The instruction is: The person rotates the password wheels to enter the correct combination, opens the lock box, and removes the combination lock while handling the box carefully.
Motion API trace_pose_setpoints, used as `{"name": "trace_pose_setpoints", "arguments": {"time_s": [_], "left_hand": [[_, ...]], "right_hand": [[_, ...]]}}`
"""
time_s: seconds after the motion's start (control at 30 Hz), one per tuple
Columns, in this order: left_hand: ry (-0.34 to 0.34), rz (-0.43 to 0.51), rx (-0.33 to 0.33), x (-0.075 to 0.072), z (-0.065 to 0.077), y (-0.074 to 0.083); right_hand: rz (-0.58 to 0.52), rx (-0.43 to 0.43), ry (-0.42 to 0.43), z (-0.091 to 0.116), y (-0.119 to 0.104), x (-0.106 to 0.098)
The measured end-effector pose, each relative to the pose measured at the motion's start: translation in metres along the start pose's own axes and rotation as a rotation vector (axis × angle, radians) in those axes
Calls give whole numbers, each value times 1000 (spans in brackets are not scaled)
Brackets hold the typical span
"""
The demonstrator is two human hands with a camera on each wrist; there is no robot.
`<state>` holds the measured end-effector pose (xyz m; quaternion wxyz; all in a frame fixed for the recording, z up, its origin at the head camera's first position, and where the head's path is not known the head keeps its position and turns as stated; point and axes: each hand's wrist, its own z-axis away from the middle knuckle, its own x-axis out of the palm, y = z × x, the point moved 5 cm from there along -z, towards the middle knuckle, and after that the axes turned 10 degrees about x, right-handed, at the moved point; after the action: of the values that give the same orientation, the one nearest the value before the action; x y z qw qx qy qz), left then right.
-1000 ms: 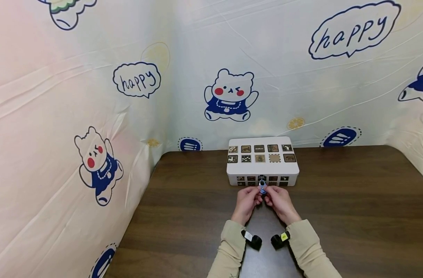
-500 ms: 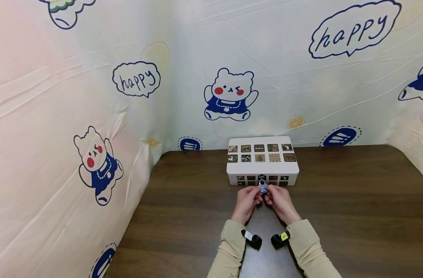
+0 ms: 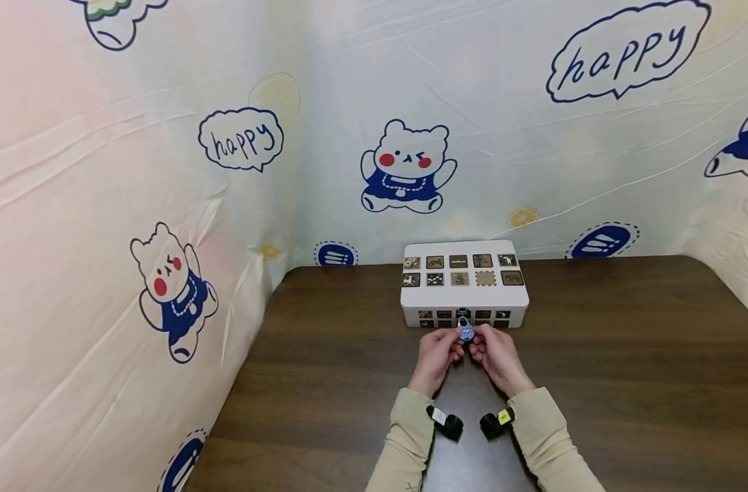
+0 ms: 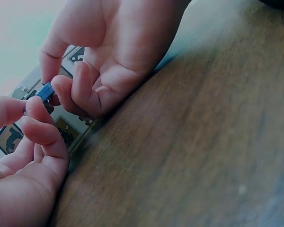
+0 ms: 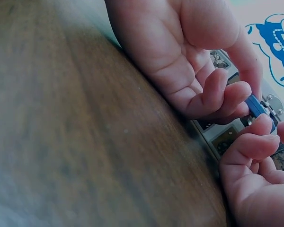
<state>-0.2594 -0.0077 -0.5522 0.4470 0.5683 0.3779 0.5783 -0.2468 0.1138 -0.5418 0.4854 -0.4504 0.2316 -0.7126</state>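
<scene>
A small blue padlock (image 3: 466,332) is at the front latch of a white box (image 3: 466,298) printed with little square pictures. My left hand (image 3: 435,357) pinches the padlock's left side between thumb and index finger. From the other side, my right hand (image 3: 495,357) has thumb and index fingertip at the padlock's right edge. In the left wrist view the blue padlock body (image 4: 45,92) shows between both hands' fingertips. The right wrist view shows a metal latch (image 5: 273,103) just behind it. The remaining fingers are curled, and the fingertips partly hide the padlock.
The box stands at the back of a dark wooden table (image 3: 324,383), close to a light curtain (image 3: 324,137) with bear drawings and "happy" lettering. Black wrist cameras (image 3: 450,428) sit at both sleeve cuffs.
The padlock has turned and tilted slightly, and more of its blue face shows. My right fingertips have shifted a little to the right. The left hand and the box stay put.
</scene>
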Motion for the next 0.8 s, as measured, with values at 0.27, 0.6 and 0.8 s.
{"name": "trace_pose_setpoints", "arguments": {"time_s": [0.27,0.6,0.8], "left_hand": [[8,7,-8,0,-1,-2],[7,-5,-7,0,-1,-3],[6,-3,-3,-1,-2,-4]], "right_hand": [[-1,15,-13,0,0,-1],[29,16,-18,0,0,0],[33,12,-13,0,0,0]]}}
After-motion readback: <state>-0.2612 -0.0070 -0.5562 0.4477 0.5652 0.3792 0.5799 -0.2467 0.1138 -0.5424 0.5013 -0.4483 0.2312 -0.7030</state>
